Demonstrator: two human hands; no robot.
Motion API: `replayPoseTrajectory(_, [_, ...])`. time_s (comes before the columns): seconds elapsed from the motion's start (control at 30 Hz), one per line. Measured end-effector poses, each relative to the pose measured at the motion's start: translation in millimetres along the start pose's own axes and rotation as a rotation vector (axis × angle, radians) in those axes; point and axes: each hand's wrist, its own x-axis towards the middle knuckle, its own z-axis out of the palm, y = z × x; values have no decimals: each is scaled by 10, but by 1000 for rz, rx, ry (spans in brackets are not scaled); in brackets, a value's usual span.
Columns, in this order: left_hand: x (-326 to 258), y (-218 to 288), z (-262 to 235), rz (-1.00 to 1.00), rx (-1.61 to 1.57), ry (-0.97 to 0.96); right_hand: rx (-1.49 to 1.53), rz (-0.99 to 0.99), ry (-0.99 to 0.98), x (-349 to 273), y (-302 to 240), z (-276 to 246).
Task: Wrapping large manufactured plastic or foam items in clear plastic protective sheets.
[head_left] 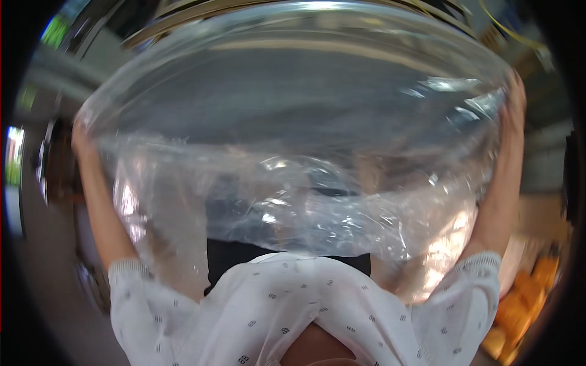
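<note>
A wide piece of clear plastic film point(293, 110) is stretched between my hands, across nearly the whole view. Its surface is glossy and wrinkled, and the lower part hangs in loose folds in front of my body. I cannot tell whether it is a single sheet or a bag. My left hand point(82, 133) grips its left edge, arm reaching out. At the opposite edge, higher up, my right hand point(516, 100) is closed on the film. The fingertips of both hands are partly hidden or blurred.
Behind the film, a tan wooden-looking edge point(146, 38) runs along the top. A yellow cable or hose point(503, 27) curves at the upper right. Orange equipment point(526, 299) stands at the lower right. Dark brown furniture point(64, 165) is at the left.
</note>
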Motion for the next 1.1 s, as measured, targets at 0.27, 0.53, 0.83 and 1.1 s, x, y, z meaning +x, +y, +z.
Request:
replayPoseTrajectory(0.27, [307, -1175, 1427, 181, 154, 136, -683, -302, 32, 133, 1525, -622])
replayPoseTrajectory(0.53, [805, -1309, 1745, 179, 261, -3, -893, -238, -20, 183, 1326, -583])
replayPoseTrajectory(0.83, [1380, -1617, 1491, 268, 611, 76, -964, -249, 82, 144, 1294, -298])
replayPoseTrajectory(1.1, [1518, -1799, 1397, 172, 543, 104, -1008, -248, 281, 129, 1235, -362])
